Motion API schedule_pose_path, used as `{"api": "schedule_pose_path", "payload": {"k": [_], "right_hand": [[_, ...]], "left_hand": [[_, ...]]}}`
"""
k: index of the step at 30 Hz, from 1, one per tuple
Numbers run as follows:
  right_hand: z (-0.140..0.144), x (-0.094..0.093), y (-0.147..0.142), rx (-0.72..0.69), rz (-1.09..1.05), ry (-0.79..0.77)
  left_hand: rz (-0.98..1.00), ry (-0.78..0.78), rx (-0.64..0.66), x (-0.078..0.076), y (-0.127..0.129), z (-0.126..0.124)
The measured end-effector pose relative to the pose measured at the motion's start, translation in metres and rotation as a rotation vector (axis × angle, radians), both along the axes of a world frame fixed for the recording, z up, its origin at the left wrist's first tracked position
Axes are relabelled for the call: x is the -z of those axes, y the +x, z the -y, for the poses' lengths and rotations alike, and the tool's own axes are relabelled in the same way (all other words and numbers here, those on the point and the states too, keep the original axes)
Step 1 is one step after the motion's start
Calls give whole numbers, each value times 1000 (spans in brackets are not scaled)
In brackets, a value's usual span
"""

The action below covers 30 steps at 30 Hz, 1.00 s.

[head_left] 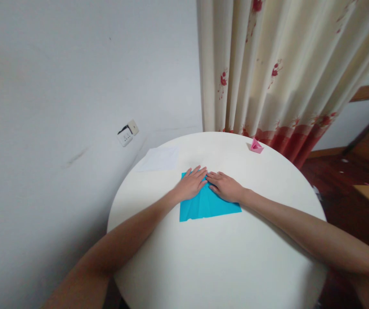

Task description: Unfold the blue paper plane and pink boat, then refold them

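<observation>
Now we press both our hands flat on a blue paper [208, 206] that lies on the round white table [223, 257], a little beyond its middle. Our left hand [191, 184] rests palm down on the upper left part of the sheet, with the fingers stretched out and pointing away from us. Our right hand [225, 186] lies palm down on the upper right part, with its fingers pointing to the left. The fingertips of the two hands meet, or almost meet, near the far edge of the paper; we cannot tell if they really touch. Neither hand grips anything; both are spread open on the sheet. The paper seems to be folded, because creases run across its near part, and its near edge is free and well visible.

On the far left part of the table lies a white sheet [159, 159], well apart from the blue one. Near the far right edge stands a small pink folded paper figure [256, 146]. Behind the table hangs a cream curtain [277, 68] with red flowers, and on the grey wall at the left we see a white socket [125, 136].
</observation>
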State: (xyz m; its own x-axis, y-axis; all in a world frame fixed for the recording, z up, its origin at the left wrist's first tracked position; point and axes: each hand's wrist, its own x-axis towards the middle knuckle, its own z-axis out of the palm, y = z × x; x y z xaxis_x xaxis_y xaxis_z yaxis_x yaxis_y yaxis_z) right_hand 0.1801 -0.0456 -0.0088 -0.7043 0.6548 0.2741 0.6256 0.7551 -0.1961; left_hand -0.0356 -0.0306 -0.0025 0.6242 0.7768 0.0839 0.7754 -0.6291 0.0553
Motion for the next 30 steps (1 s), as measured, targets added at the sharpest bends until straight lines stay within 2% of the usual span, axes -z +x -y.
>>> {"api": "schedule_pose_path", "payload": {"k": [6, 17, 30], "right_hand": [[0, 0, 0, 1, 4, 7], [0, -4, 2, -18, -27, -32], [0, -4, 3, 173, 23, -35]], "left_hand": [[28, -89, -21, 1, -2, -2], [52, -114, -35, -1, -2, -1], [30, -87, -28, 4, -3, -2]]}}
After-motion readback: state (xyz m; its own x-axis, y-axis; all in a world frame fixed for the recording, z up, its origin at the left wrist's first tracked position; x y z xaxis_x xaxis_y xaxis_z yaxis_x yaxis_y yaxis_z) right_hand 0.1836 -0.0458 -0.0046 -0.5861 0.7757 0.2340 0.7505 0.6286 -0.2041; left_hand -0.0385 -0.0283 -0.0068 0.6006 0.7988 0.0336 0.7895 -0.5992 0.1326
